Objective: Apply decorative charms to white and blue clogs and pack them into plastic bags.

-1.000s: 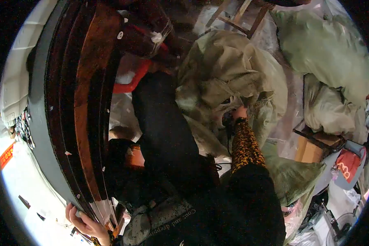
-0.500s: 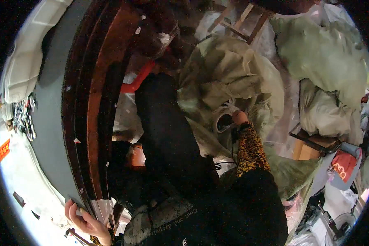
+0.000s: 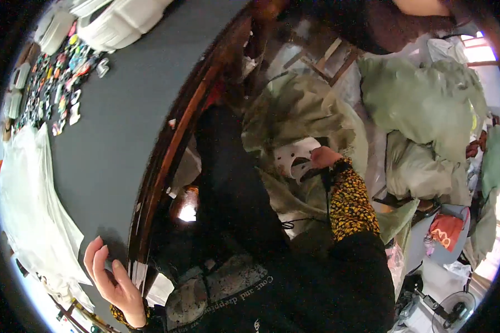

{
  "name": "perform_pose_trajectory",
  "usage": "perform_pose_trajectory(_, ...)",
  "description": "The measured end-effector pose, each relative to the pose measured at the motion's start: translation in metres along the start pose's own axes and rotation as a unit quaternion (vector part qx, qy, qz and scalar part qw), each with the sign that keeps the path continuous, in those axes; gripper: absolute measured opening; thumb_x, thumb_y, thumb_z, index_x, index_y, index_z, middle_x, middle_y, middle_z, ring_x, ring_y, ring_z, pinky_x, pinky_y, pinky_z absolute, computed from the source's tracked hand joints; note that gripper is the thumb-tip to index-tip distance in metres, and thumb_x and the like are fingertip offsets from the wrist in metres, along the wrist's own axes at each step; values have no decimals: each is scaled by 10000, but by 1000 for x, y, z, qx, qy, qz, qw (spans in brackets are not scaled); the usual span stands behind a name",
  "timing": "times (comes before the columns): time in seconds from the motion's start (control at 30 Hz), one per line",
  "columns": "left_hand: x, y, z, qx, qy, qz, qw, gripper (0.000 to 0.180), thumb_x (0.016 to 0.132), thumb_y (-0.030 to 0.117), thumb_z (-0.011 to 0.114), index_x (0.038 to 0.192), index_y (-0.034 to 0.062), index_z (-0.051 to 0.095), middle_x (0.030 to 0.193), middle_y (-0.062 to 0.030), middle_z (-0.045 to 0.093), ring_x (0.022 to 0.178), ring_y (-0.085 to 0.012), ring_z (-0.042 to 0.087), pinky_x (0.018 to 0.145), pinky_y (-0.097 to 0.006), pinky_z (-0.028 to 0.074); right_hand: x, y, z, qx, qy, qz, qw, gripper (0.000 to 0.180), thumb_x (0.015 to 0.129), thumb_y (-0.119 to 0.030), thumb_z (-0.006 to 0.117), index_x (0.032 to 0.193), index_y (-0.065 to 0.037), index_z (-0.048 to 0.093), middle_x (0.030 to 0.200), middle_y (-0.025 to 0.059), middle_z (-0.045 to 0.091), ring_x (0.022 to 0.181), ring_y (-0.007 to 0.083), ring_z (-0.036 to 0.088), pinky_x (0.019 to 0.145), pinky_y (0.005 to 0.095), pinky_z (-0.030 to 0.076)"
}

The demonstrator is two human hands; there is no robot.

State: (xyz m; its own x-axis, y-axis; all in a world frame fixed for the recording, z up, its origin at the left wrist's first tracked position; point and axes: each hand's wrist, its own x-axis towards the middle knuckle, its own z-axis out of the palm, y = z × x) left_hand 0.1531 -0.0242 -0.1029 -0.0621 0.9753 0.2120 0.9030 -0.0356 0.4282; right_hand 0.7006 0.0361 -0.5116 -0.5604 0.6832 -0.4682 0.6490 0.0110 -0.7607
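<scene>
My right hand [image 3: 325, 157] is closed on a white thing with dark spots and dark openings [image 3: 295, 157]. I cannot make out its kind. It is held over the mouth of a large olive-green sack [image 3: 316, 105], which stands on the floor to the right of the table. At the lower left my left hand [image 3: 114, 286] has its fingers apart and holds nothing. It is beside the dark wooden edge [image 3: 172, 133] of the grey-topped table [image 3: 111, 172]; whether it touches the top I cannot tell.
On the far left of the table lie many small coloured pieces [image 3: 58, 80], near a white plastic container [image 3: 125, 25]. White sheeting [image 3: 33, 183] hangs at the left. Full green sacks [image 3: 422, 94], a red packet [image 3: 445, 232] and a fan [image 3: 456, 311] stand at the right.
The view has swung left, showing more tabletop. The white thing in my right hand now shows more of its side, above the sack's folds. My left hand's fingers have spread and risen.
</scene>
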Motion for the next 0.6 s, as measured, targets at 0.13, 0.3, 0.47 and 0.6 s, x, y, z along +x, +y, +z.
perform_pose_trajectory(0.13,-12,-14,-28,-25,27,-3,999,235,897,58,479,1103,-44,531,1213,-202,518,1110,-309,500,958,-388,375,-3,-54,-46,105,93,169,976,40,747,-54,624,778,-66,602,643,28,574,556,121,559,501,276,442)
perform_pose_trajectory(0.3,-26,-41,-69,-39,77,-32,996,251,947,146,481,1093,-52,532,1200,-204,527,1107,-303,505,957,-390,379,-17,-132,-100,233,201,151,939,79,740,-93,619,768,-30,582,644,18,545,555,117,541,519,258,441)
perform_pose_trajectory(0.47,-33,-70,-106,-5,108,4,994,214,933,76,461,1080,-61,538,1193,-207,531,1102,-304,511,970,-396,376,-37,-205,-142,205,294,145,922,47,775,-50,600,788,-11,576,636,28,535,520,132,512,485,286,413)
perform_pose_trajectory(0.6,-28,-87,-131,13,106,48,993,207,901,6,465,1084,-53,541,1191,-208,533,1108,-316,515,964,-408,390,-59,-253,-167,226,423,98,872,29,750,-41,588,764,-21,573,644,12,542,514,98,491,498,244,423)
